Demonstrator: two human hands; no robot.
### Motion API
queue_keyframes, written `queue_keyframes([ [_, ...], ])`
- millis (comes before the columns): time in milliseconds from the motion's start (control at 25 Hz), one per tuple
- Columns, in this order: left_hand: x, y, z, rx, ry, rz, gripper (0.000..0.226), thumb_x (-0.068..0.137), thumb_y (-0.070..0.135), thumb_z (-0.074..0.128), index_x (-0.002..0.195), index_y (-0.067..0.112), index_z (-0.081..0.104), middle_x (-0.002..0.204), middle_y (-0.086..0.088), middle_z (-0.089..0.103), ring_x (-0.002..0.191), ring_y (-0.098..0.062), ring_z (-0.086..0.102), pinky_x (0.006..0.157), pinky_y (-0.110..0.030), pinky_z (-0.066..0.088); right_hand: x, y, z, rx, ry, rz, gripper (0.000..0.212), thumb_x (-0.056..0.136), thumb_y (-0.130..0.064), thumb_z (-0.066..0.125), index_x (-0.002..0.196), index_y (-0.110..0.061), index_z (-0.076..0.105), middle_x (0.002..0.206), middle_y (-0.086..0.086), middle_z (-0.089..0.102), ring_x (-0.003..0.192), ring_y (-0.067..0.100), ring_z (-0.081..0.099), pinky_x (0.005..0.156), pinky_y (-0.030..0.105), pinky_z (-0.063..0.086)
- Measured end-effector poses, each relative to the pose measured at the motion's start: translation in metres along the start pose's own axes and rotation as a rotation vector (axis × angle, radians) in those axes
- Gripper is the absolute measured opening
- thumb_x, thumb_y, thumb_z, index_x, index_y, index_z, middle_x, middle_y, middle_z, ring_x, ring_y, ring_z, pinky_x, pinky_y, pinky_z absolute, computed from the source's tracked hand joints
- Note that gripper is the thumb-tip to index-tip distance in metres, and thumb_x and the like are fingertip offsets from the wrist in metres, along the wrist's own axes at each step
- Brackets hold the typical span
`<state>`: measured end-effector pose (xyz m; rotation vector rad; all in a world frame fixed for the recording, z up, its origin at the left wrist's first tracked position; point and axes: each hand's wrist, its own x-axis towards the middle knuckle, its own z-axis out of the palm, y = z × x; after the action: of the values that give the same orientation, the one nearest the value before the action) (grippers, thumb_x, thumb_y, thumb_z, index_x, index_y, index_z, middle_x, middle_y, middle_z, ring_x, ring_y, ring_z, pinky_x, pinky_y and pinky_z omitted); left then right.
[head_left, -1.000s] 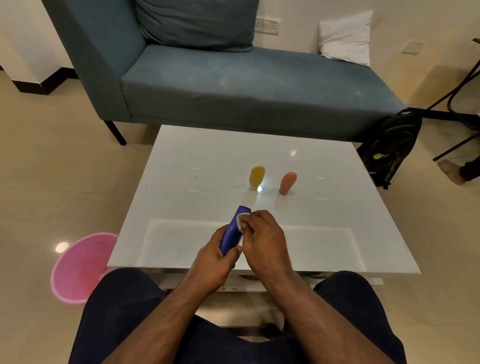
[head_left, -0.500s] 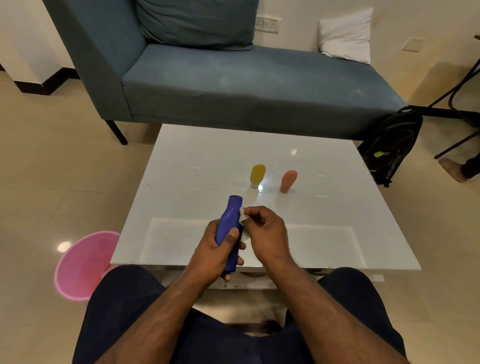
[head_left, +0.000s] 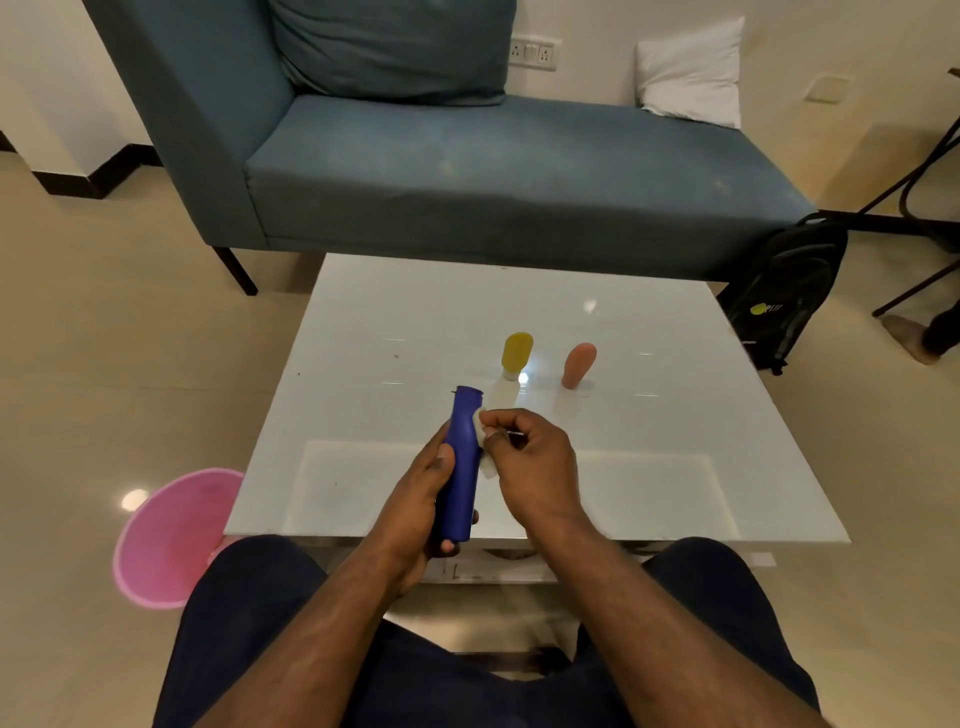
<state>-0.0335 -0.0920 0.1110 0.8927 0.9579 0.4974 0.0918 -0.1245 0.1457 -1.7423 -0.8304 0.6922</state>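
Observation:
My left hand (head_left: 415, 499) grips a blue squeeze bottle (head_left: 462, 467), holding it nearly upright above the near part of the white table (head_left: 649, 467). My right hand (head_left: 530, 467) pinches a small white wipe (head_left: 480, 426) against the bottle's right side, near its neck. A yellow bottle (head_left: 516, 354) and an orange bottle (head_left: 577, 365) stand cap-down on the table behind my hands.
A pink bucket (head_left: 171, 540) sits on the floor left of the table. Behind the table is a blue sofa (head_left: 467, 171) with a white pillow (head_left: 691, 73). A black backpack (head_left: 784, 291) leans at the right, near another person's foot (head_left: 906, 338).
The blue bottle has tilted from leaning right to nearly upright and more of its body shows above my left hand. My right hand keeps the wipe against its side.

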Motion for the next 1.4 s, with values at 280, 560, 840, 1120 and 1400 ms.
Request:
queue_keyframes([
  [280, 0.002, -0.009, -0.005, -0.079, -0.048, -0.052, 0.081, 0.081, 0.076, 0.059, 0.13, 0.011, 0.056, 0.083, -0.008, 0.06, 0.056, -0.015, 0.052, 0.042, -0.024, 0.036, -0.015, -0.006, 0.01, 0.004, -0.008, -0.058, 0.012, 0.09, -0.021, 0.062, 0.096, -0.028, 0.069, 0.1, -0.015, 0.065, 0.09, -0.004, 0.06, 0.064, 0.005, 0.045],
  [560, -0.004, -0.003, -0.002, -0.141, -0.12, -0.118, 0.07, 0.087, 0.07, 0.046, 0.117, 0.008, 0.064, 0.083, -0.014, 0.066, 0.06, -0.022, 0.06, 0.042, -0.024, 0.042, -0.003, 0.002, 0.007, -0.059, -0.013, -0.092, 0.013, 0.091, -0.028, 0.059, 0.1, -0.032, 0.067, 0.103, -0.018, 0.064, 0.093, 0.001, 0.062, 0.072, 0.019, 0.054],
  [840, -0.004, -0.002, -0.003, -0.192, -0.116, -0.124, 0.07, 0.089, 0.069, 0.039, 0.114, 0.009, 0.065, 0.081, -0.017, 0.069, 0.055, -0.027, 0.065, 0.041, -0.025, 0.045, -0.003, 0.002, 0.007, -0.26, -0.022, -0.277, 0.011, 0.092, -0.027, 0.058, 0.099, -0.026, 0.066, 0.099, -0.012, 0.06, 0.091, -0.004, 0.056, 0.079, 0.003, 0.04],
  [1120, -0.001, -0.003, -0.005, -0.229, -0.041, -0.131, 0.074, 0.085, 0.074, 0.037, 0.109, 0.011, 0.067, 0.074, -0.015, 0.068, 0.053, -0.024, 0.062, 0.041, -0.025, 0.046, -0.025, 0.012, 0.009, -0.444, -0.172, -0.36, 0.023, 0.094, -0.033, 0.053, 0.112, -0.021, 0.061, 0.109, -0.006, 0.058, 0.095, 0.009, 0.058, 0.089, 0.02, 0.048],
  [1400, -0.001, -0.006, -0.003, -0.164, -0.023, -0.156, 0.068, 0.086, 0.072, 0.038, 0.102, 0.012, 0.068, 0.073, -0.012, 0.068, 0.058, -0.024, 0.06, 0.053, -0.03, 0.047, -0.019, 0.008, 0.013, -0.489, -0.124, -0.388, 0.017, 0.094, -0.027, 0.053, 0.109, -0.023, 0.06, 0.108, -0.007, 0.055, 0.097, 0.009, 0.056, 0.088, 0.024, 0.049],
])
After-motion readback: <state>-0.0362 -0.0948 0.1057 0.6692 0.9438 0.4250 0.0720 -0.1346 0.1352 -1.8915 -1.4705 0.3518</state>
